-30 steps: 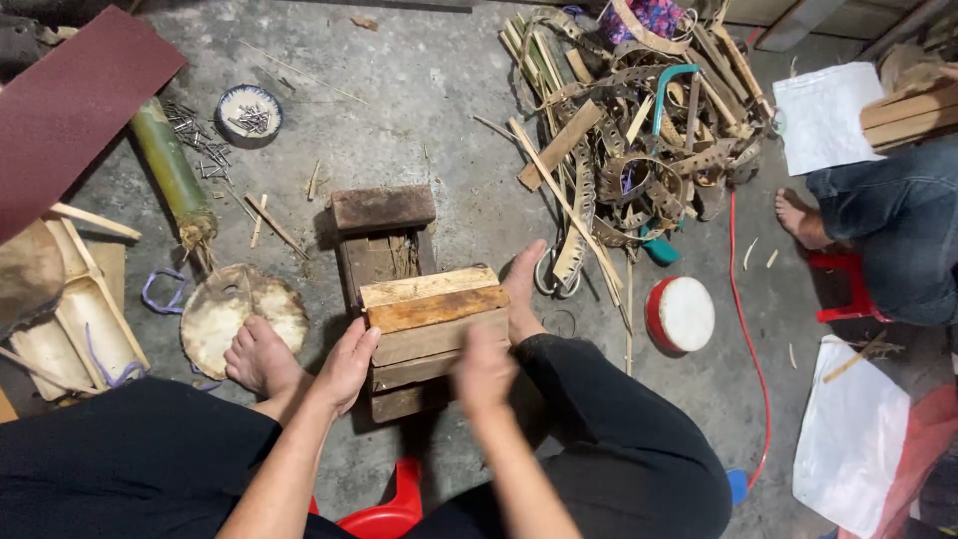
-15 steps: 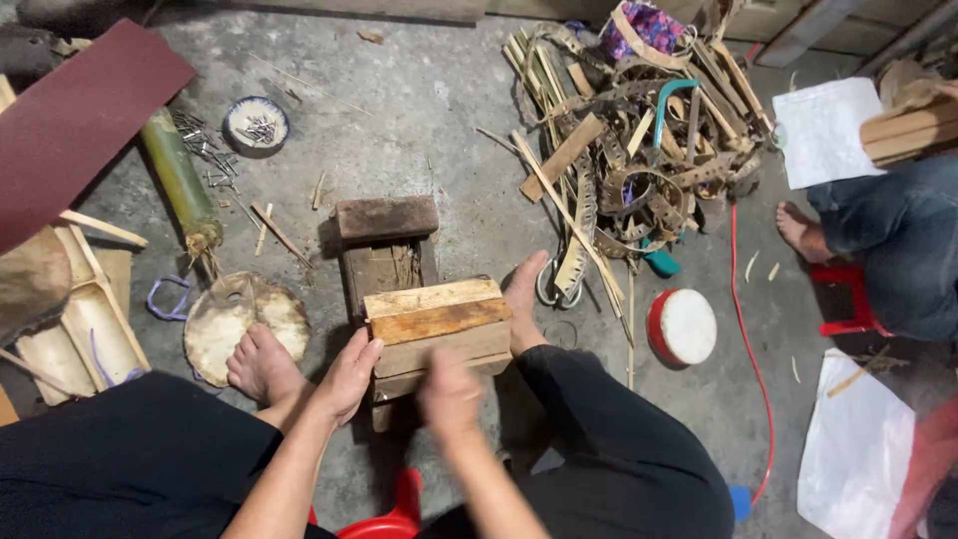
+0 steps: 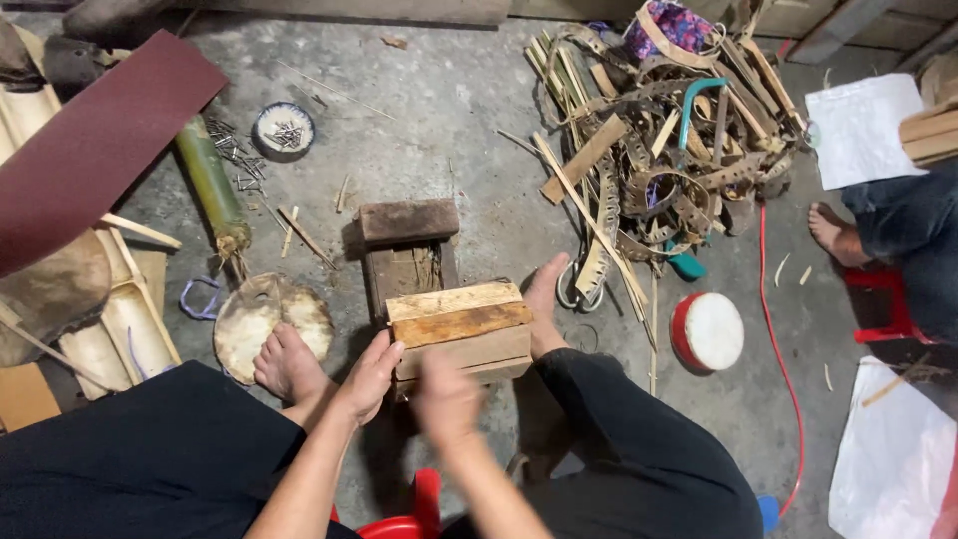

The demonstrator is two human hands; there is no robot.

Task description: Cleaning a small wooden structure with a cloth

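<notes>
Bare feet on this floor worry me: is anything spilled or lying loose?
Yes. Small nails lie scattered on the concrete between the round dish of nails and the green bamboo piece, a way up from the left foot.

A stack of wooden slats [image 3: 461,329] lay flat on a small dark wooden stand [image 3: 407,245] on the concrete floor. The slats were short, rough boards, pale except for one orange-brown board second from the top. The stack sat slightly askew, its right end tipped a little upward. The stand's thick dark top block showed just behind the stack.
</notes>
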